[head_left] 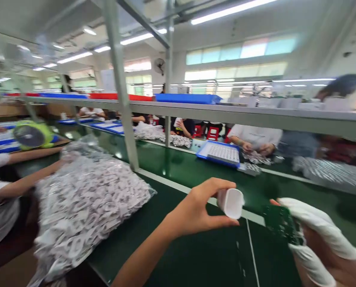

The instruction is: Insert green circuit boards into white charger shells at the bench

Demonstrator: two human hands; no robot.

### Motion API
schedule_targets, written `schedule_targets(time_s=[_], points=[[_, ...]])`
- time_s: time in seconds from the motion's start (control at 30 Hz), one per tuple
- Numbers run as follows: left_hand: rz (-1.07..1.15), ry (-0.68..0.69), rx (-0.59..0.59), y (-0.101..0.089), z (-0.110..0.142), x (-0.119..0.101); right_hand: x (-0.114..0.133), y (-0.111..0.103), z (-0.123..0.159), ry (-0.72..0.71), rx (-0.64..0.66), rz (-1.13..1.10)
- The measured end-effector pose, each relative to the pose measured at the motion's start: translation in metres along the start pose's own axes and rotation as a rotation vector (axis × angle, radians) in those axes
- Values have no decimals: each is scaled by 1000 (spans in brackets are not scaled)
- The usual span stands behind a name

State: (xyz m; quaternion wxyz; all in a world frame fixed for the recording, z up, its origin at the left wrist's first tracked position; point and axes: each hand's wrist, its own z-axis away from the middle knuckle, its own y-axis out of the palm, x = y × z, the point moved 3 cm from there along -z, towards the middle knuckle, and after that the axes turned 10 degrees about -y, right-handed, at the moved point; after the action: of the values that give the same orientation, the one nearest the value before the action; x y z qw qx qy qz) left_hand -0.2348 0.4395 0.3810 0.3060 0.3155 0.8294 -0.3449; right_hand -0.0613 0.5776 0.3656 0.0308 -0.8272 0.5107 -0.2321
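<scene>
Between thumb and fingers, my left hand (192, 209) grips a small white plastic housing (233, 203), its open end turned towards me. My right hand (324, 235), with white covers over some fingers, pinches a green circuit board (281, 224) by its edge. The two hands are apart, both above the dark green bench (207, 255). To the left of my left hand lies a large clear plastic bag (97, 199) full of small white plastic parts.
A metal post (125, 99) and a long shelf (249, 115) with blue (186, 98) and red trays cross in front. Beyond, a co-worker's hands (257, 148) handle parts near a blue-rimmed tray (218, 152). At left are another person's arms (31, 181) and a green fan (31, 135).
</scene>
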Motion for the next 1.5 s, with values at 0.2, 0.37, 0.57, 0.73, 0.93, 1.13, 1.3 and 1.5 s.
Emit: schedule_targets(time_s=[0.2,0.37,0.57,0.73,0.93,1.13,1.3,1.5], points=[[-61,112,-45,7,8,6,36,15,-2,-121,-31,-206],[-46,176,-44,8,8,4,41,35,-1,-184,-69,-272],[-50,179,7,10,15,0,49,41,-5,-300,-61,-166],[-127,188,-4,9,18,-1,47,46,-4,-345,-83,-146],[-107,206,-23,9,18,-5,43,52,-4,-305,-127,-180],[-63,176,-8,8,18,-6,42,55,-4,-329,-137,-166],[-56,163,-8,7,17,-3,40,57,-3,-291,-126,-149],[-70,187,-6,8,14,1,33,58,-1,-233,-93,-199]])
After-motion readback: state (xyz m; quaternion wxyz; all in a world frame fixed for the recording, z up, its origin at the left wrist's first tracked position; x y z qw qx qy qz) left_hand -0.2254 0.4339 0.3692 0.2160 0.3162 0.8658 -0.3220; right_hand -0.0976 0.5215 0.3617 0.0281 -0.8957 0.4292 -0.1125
